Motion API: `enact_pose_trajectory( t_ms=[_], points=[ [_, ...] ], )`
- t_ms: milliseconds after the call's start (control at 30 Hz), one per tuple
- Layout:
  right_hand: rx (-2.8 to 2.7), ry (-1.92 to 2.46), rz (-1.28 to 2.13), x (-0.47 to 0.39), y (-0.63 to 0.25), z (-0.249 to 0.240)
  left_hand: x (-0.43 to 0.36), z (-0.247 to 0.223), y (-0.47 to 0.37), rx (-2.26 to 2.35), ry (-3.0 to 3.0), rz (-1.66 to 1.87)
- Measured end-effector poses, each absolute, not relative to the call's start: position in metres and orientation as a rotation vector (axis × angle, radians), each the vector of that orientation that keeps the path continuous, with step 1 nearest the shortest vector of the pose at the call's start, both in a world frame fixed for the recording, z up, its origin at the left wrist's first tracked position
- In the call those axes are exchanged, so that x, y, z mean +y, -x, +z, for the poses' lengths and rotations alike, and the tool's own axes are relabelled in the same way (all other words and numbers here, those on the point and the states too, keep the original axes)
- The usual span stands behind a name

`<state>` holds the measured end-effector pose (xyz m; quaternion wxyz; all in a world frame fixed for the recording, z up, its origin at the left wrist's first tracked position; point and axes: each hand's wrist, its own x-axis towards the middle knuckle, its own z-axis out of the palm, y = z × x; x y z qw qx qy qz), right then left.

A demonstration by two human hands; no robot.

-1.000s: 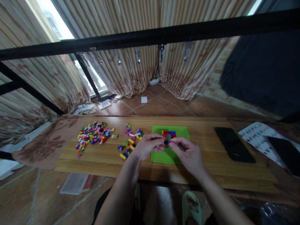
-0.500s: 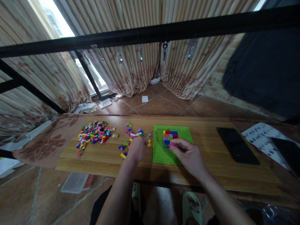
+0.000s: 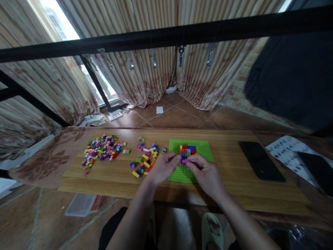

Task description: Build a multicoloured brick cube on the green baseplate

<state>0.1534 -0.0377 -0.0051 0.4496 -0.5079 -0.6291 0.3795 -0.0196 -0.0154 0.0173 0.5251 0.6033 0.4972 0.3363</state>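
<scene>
Nearest to me, below the table edge, I see a pale green slipper (image 3: 205, 229) and, to the left, a clear plastic box (image 3: 79, 205). At the wooden table (image 3: 114, 184), the right hand (image 3: 209, 173) pinches a pink brick (image 3: 185, 161) between thumb and fingers, above the green baseplate (image 3: 205, 147). Just left of it, the left hand (image 3: 164, 168) has thumb and fingers close together; I cannot tell whether they grip anything. Just beyond the pink brick, a multicoloured block (image 3: 188, 149) stands on the baseplate. Loose bricks (image 3: 146, 157) lie to the left, a dense pile (image 3: 102, 147) farther left, and a black phone (image 3: 261, 160) to the right. Far off, I see striped curtains (image 3: 156, 21) behind a black bar (image 3: 166, 37).
</scene>
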Motion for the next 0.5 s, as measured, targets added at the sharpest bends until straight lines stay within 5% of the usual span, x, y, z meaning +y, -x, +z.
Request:
enact_pose_trajectory(
  t_ms=[500],
  points=[
    [-1.361,1.371,0.612,-0.031,-0.164,0.002,-0.015,0.007,0.013,1.289,-1.113,0.846]
  ],
)
